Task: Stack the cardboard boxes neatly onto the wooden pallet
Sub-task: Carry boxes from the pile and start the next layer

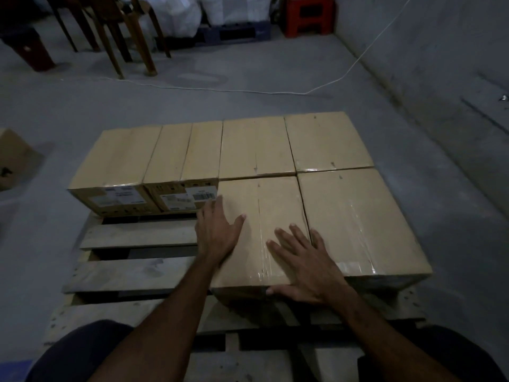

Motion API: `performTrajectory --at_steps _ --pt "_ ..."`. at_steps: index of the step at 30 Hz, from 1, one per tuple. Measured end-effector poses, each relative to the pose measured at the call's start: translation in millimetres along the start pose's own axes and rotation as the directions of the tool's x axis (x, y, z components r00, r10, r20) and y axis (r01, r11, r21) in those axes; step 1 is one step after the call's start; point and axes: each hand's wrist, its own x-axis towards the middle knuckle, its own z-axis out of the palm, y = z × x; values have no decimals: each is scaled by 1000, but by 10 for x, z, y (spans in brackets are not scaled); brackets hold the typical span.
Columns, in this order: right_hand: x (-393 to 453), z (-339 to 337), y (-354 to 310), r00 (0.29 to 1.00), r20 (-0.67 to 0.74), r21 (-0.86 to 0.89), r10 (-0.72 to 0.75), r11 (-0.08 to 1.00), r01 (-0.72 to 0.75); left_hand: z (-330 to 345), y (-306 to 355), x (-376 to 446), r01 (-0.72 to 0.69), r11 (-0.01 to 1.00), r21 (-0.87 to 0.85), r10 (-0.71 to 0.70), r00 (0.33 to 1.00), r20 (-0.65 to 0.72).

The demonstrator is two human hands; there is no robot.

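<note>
Boxes mostly down: six cartons on the wooden pallet (132, 274), one layer. Both my hands lie flat on the near-middle box (261, 216), fingers spread, gripping nothing. Left hand (217, 232) presses its left edge, right hand (305, 266) its near corner, thumb over the front. Judging by bare slats left of my left fingers, approx one slot remains. Another carton (11, 158) waits on the floor, cut off by frame edge. Labels (192, 198) beyond my fingertips too dim to read.

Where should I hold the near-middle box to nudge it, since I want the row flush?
Take the near-middle box by its exposed left wall and near edge, from the front-left. Its right and far sides abut neighbouring boxes, so probably no grip fits there.
</note>
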Motion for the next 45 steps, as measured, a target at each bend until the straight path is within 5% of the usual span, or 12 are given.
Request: performTrajectory --at_steps 3,7,45 --pt "0 -3 13 1000 -14 25 3 1000 -2 -38 226 411 -312 899 307 291 950 113" --pt "-2 -4 3 997 -80 33 -13 999 16 13 505 1060 -478 781 401 340 865 369" --pt "26 66 8 999 -51 -11 -11 1000 10 316 463 1269 -495 792 358 383 858 341"
